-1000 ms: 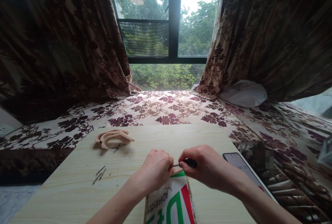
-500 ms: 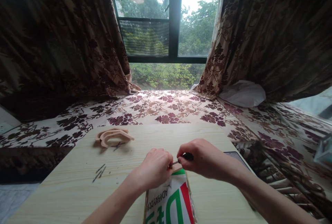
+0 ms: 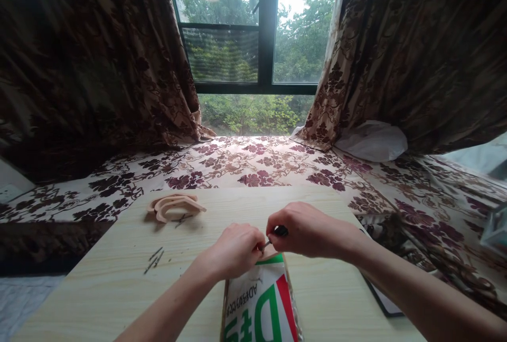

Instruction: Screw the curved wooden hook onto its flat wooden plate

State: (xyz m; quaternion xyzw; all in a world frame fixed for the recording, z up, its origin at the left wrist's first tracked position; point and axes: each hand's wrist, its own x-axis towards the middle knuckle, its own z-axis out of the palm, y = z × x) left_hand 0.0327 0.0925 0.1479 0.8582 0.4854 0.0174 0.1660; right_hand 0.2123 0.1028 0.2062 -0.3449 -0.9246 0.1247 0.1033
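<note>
My right hand (image 3: 299, 230) is wrapped round the dark handle of a small tool (image 3: 281, 230), whose thin metal shaft points down-left. The fingers of my left hand (image 3: 237, 249) are pinched close to the tool's tip, at a light tan wooden piece (image 3: 270, 251); what they hold is too small to make out. The wooden piece lies at the far end of a printed white, green and red package (image 3: 259, 305). Both hands are near each other but apart.
Curved tan wooden pieces (image 3: 176, 206) lie at the back left of the pale table (image 3: 190, 289), beside thin dark sticks. Several more dark sticks (image 3: 153, 260) lie nearer. A flat dark-edged device (image 3: 382, 297) is partly under my right forearm.
My right hand has moved slightly up and left with the tool, whose shaft now slants more steeply. My left hand has barely moved.
</note>
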